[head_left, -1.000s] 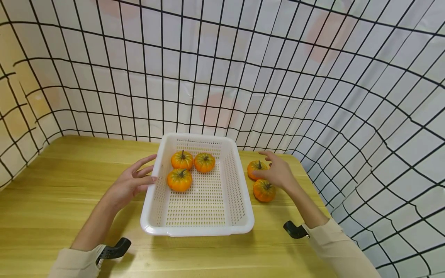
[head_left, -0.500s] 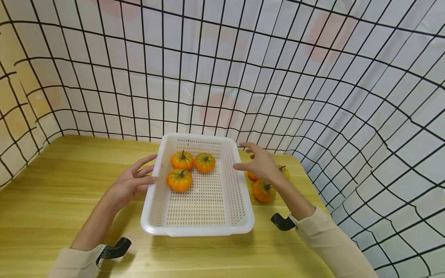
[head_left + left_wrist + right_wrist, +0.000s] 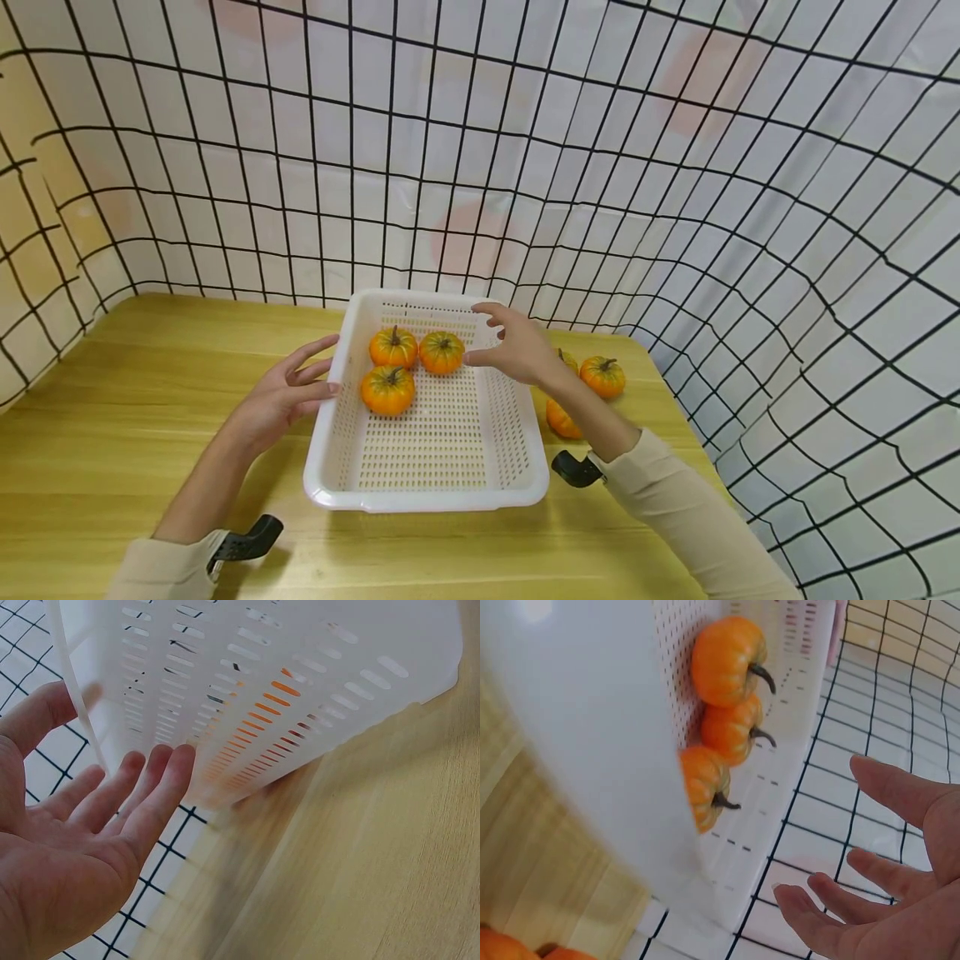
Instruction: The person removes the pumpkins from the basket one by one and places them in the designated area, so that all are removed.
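Three small orange pumpkins (image 3: 387,390) sit together in the left back part of a white perforated plastic basket (image 3: 427,500). My left hand (image 3: 277,396) holds the basket's left side, its thumb over the rim and its fingertips against the outer wall, as the left wrist view shows. Over the right back part of the basket hovers my right hand (image 3: 517,346), fingers spread and nothing in it. In the right wrist view this hand (image 3: 892,877) is beside the basket's pumpkins (image 3: 729,661), apart from them.
Three more small pumpkins (image 3: 602,377) lie on the wooden table (image 3: 150,400) right of the basket, partly hidden by my right forearm. A black wire grid (image 3: 420,179) backed by white sheeting encloses the table's back and sides.
My right hand has moved left from the pumpkins on the table to above the basket, uncovering the rightmost pumpkin. The left hand and the basket have stayed put.
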Demonstrator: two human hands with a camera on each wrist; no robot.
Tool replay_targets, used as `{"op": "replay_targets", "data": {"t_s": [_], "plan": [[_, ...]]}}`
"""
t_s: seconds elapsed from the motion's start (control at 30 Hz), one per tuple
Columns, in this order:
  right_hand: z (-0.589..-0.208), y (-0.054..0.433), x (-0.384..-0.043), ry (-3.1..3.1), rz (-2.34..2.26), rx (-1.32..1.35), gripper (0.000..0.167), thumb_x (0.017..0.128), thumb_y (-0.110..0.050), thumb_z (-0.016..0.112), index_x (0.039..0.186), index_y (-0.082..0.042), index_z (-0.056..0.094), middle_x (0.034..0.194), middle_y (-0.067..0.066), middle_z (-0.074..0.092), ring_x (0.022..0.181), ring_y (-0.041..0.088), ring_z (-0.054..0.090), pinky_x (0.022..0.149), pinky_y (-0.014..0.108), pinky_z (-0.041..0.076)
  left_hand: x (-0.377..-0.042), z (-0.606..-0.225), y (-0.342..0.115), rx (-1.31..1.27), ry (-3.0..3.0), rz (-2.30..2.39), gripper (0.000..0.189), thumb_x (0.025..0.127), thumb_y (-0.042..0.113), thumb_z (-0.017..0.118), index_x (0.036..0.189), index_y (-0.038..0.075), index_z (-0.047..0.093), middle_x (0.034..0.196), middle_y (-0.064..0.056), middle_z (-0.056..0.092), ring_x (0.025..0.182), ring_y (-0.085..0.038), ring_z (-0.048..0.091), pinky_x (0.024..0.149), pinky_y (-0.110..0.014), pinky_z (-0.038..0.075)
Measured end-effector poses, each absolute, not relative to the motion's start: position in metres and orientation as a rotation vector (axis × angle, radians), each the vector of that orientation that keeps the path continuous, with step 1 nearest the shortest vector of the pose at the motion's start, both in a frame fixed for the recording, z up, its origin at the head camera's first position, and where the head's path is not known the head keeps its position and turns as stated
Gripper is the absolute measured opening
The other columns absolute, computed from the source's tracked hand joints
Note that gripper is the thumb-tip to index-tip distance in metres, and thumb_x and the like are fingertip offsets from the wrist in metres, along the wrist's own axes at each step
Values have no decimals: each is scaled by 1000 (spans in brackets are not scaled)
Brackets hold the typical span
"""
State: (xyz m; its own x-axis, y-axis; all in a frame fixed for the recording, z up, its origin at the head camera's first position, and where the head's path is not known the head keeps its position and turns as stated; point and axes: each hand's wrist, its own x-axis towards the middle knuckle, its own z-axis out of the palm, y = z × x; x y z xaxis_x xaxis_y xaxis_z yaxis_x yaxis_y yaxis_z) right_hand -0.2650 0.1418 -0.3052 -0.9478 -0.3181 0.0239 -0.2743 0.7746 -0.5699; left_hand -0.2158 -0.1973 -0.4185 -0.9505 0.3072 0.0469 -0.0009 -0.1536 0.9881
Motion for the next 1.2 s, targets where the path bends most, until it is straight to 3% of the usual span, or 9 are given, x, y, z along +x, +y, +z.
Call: {"op": "replay_targets", "data": {"t_s": [0.43, 0.63, 1.2], "plan": [[-313, 105, -266, 2855, -827, -550, 77, 82, -33, 84, 150, -22, 49, 147, 11, 56, 133, 32, 55, 97, 47, 55, -215, -415, -196, 326, 1891, 2210, 80, 96, 5, 67, 162, 15, 22, 155, -12, 46, 116, -19, 69, 91, -36, 60], [-318, 92, -270, 2841, -794, -592, 77, 82, -34, 85, 149, -20, 51, 144, 14, 58, 131, 36, 56, 100, 49, 53, -215, -416, -196, 323, 1898, 2208, 80, 96, 5, 67, 162, 15, 22, 159, -19, 40, 115, -19, 69, 90, -36, 60], [-338, 59, -273, 2775, -758, -624, 75, 82, -28, 85, 148, -16, 52, 148, 12, 55, 135, 35, 53, 110, 54, 45, -215, -418, -197, 350, 1890, 2219, 79, 96, 4, 66, 161, 14, 23, 158, -17, 42, 116, -20, 69, 91, -38, 60]]}}
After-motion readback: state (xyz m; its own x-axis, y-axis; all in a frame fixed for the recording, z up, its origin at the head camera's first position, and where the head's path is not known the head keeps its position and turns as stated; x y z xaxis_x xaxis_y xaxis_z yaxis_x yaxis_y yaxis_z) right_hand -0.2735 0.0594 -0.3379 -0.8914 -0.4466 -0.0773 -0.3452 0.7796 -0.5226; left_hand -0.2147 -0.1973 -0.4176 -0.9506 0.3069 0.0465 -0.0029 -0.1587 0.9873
